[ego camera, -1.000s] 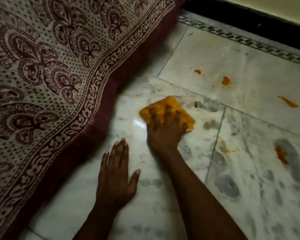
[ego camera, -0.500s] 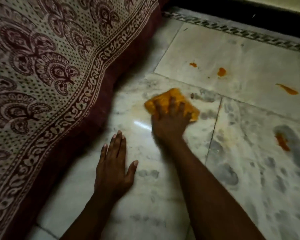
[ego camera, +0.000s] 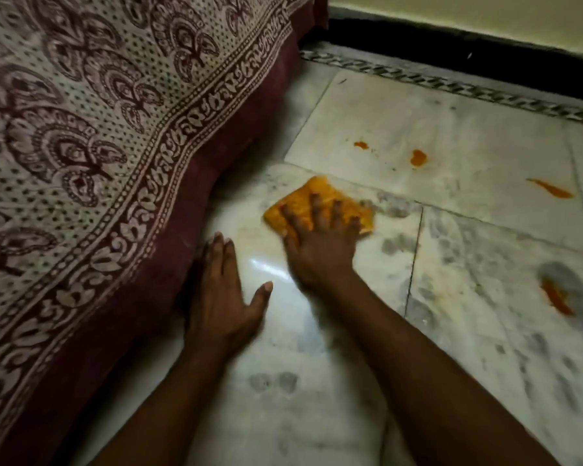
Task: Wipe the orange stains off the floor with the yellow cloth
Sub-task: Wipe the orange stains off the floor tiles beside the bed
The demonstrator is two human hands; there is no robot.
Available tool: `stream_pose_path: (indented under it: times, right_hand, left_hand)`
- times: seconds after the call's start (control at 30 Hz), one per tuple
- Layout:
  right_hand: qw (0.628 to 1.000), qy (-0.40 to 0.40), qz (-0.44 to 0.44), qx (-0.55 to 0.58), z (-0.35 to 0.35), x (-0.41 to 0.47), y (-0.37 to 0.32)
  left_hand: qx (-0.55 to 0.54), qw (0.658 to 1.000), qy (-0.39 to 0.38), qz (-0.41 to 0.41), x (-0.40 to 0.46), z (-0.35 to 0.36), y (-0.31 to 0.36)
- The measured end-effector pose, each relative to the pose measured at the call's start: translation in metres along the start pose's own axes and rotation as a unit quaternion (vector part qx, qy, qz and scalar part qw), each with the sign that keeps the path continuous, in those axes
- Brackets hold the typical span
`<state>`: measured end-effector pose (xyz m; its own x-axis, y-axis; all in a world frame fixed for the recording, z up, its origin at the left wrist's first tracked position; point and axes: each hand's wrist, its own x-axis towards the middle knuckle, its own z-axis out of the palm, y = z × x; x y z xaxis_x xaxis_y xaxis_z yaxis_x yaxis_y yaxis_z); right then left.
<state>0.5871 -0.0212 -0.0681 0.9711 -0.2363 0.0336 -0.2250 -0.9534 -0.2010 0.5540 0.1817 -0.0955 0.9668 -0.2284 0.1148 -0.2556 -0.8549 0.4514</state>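
Observation:
My right hand (ego camera: pixel 320 245) presses flat on the folded yellow cloth (ego camera: pixel 317 196) on the white marble floor (ego camera: pixel 451 163), fingers spread over it. My left hand (ego camera: pixel 223 294) lies flat and open on the floor just left of it, beside the bed. Orange stains sit on the far tile: a small spot (ego camera: pixel 361 145), a round blob (ego camera: pixel 418 158) and a streak (ego camera: pixel 551 189). Another orange streak (ego camera: pixel 556 296) lies on the right tile.
A bed with a patterned cream and maroon cover (ego camera: pixel 98 146) hangs down to the floor along the left. A dark skirting and patterned border strip (ego camera: pixel 451 85) run along the wall at the back. Grey marks mottle the tiles.
My right hand has slid the cloth a little to the left and back across the same tile. My left hand stays planted on the floor. The view has tilted up slightly.

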Motion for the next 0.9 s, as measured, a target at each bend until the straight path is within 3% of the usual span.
stream_pose_path:
  times: [0.1, 0.17, 0.2, 0.27, 0.33, 0.37, 0.43, 0.5, 0.57, 0.63, 0.7, 0.77, 0.9]
  right_hand:
    - [0.973, -0.025, -0.222, -0.054, -0.016, -0.033, 0.036]
    - [0.961, -0.030, -0.267, -0.072, -0.029, -0.045, 0.081]
    - [0.972, -0.031, -0.222, -0.067, -0.033, -0.042, 0.098]
    - [0.997, -0.023, -0.049, -0.048, -0.032, -0.023, 0.106]
    - [0.993, 0.014, 0.118, -0.018, -0.025, 0.015, 0.074]
    - [0.988, 0.009, 0.157, 0.007, -0.021, 0.034, 0.049]
    - [0.992, 0.010, 0.115, 0.055, -0.009, 0.053, 0.002]
    - [0.999, -0.009, -0.025, 0.028, 0.002, 0.040, -0.029]
    - [0.987, -0.057, -0.149, -0.013, 0.000, 0.007, -0.025]
    - [0.974, -0.060, -0.216, -0.034, -0.015, -0.025, 0.008]
    - [0.978, -0.067, -0.190, -0.053, -0.031, -0.046, 0.053]
    - [0.991, -0.065, -0.101, -0.056, -0.040, -0.043, 0.082]
    - [0.997, -0.033, 0.073, 0.006, -0.024, 0.001, 0.028]
  left_hand:
    - [-0.037, 0.999, 0.001, -0.008, 0.001, 0.000, 0.000]
    - [-0.053, 0.998, -0.012, -0.023, -0.003, -0.001, 0.004]
    - [-0.056, 0.998, -0.018, -0.028, -0.005, -0.003, 0.004]
    - [-0.050, 0.998, -0.028, -0.038, -0.005, -0.004, 0.004]
    - [-0.063, 0.997, -0.031, -0.040, -0.005, -0.006, 0.007]
    - [-0.076, 0.996, -0.026, -0.040, -0.005, -0.005, 0.008]
    - [-0.103, 0.994, -0.017, -0.041, -0.006, -0.003, 0.009]
    - [-0.128, 0.990, -0.011, -0.052, -0.009, -0.001, 0.013]
    - [-0.140, 0.988, -0.004, -0.060, -0.010, -0.003, 0.019]
    - [-0.133, 0.989, -0.011, -0.068, -0.011, -0.009, 0.022]
    - [-0.117, 0.987, -0.065, -0.090, -0.010, -0.019, 0.023]
    - [-0.065, 0.991, -0.082, -0.084, -0.008, -0.025, 0.021]
    - [-0.024, 0.996, -0.079, -0.014, -0.004, -0.023, 0.016]
